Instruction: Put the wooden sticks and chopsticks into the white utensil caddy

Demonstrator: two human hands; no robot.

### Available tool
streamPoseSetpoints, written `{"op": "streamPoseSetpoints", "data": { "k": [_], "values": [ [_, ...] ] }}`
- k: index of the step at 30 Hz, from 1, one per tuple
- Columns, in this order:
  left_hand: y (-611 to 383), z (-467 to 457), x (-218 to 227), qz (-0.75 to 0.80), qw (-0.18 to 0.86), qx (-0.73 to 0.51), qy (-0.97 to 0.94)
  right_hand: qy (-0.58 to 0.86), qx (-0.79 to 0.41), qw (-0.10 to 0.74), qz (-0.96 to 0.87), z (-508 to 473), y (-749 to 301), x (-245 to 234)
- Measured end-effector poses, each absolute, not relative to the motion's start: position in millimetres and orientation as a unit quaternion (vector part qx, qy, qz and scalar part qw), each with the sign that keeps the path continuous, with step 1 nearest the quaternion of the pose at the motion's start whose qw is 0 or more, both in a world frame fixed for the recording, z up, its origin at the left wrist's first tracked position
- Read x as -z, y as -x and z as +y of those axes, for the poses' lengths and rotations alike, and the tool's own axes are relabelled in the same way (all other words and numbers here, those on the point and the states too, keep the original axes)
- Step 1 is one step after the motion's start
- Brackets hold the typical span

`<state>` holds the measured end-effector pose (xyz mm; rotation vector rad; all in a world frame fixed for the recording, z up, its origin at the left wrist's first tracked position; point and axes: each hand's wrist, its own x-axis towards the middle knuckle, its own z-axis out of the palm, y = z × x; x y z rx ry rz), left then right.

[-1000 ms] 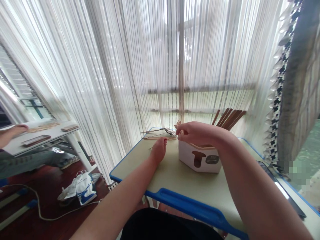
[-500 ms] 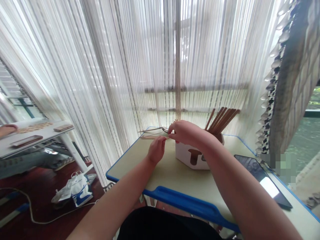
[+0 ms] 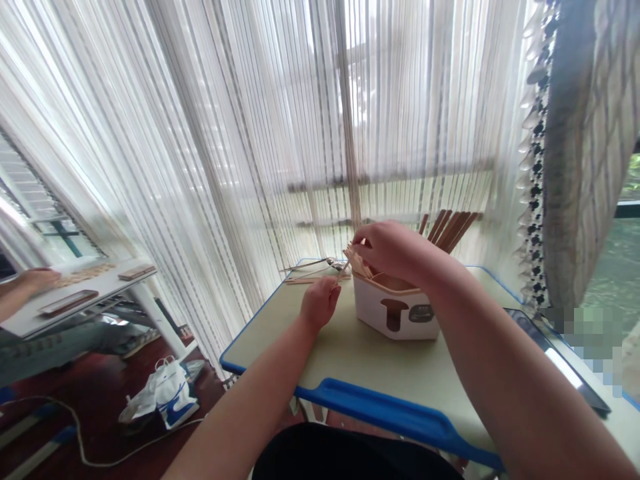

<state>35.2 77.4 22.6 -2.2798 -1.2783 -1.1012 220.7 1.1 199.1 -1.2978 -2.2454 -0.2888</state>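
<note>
Curtain (image 3: 240, 133), sheer and striped, across whole background. Below, desk (image 3: 330, 363), pale top, blue edging. Off left, white table (image 3: 107, 285) with co-worker's hand (image 3: 43, 277) at far side, too small to tell grip. White bag (image 3: 173, 397) low down between desk and table. On desk, far right, dark tablet (image 3: 557, 367) lying flat, partly behind right forearm (image 3: 495, 340). Mid-desk, white box (image 3: 367, 310), upright, brown T-shaped mark on near side. Brown slats (image 3: 453, 230) standing up beyond right forearm, bases hidden. Right hand (image 3: 393, 247) over left corner of box, wrist bent, fingers loosely curled, thumb and forefinger at tops of pale sticks (image 3: 361, 263) bunched in that corner; cannot tell whether gripping any. Left hand (image 3: 319, 303) just left of box, fingers folded in tight, apparently pinching thin stick (image 3: 343, 270) slanted up toward same corner. Loose sticks (image 3: 307, 277) flat on far left of desk, beside small shiny metal object (image 3: 334, 263), type unclear. Step in hand, judging by pose: handling thin sticks singly at box corner. Next move probably calls for fine pinch by right thumb and forefinger, no snagging of bunch, left hand steady.
</note>
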Motion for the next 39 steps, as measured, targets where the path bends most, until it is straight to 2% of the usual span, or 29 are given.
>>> {"op": "streamPoseSetpoints", "data": {
  "k": [5,9,12,16,19,22,29,33,36,39],
  "values": [
    [-37,84,-15,-0.474,0.154,0.342,0.797,0.434,0.074,0.375,-0.816,2,-238,-209],
    [-40,90,-11,-0.490,0.134,0.324,0.798,0.433,0.109,0.519,-0.728,2,-261,-219],
    [-42,96,-10,-0.506,0.138,0.356,0.773,0.423,0.144,0.616,-0.649,2,-282,-225],
    [-42,110,-6,-0.561,0.184,0.372,0.716,0.436,0.192,0.662,-0.579,2,-300,-228],
    [-40,120,-2,-0.639,0.173,0.301,0.687,0.455,0.223,0.643,-0.574,7,-303,-227],
    [-40,125,3,-0.673,0.141,0.231,0.689,0.463,0.218,0.589,-0.626,13,-297,-223],
    [-39,128,6,-0.676,0.127,0.193,0.700,0.498,0.088,0.360,-0.784,32,-261,-203],
    [-38,129,6,-0.682,0.114,0.174,0.701,0.518,0.069,0.237,-0.819,47,-242,-186],
    [-38,129,5,-0.684,0.105,0.161,0.704,0.516,0.085,0.211,-0.826,55,-236,-178],
    [-37,128,4,-0.685,0.097,0.156,0.705,0.509,0.086,0.229,-0.825,56,-234,-178]
  ]
}}
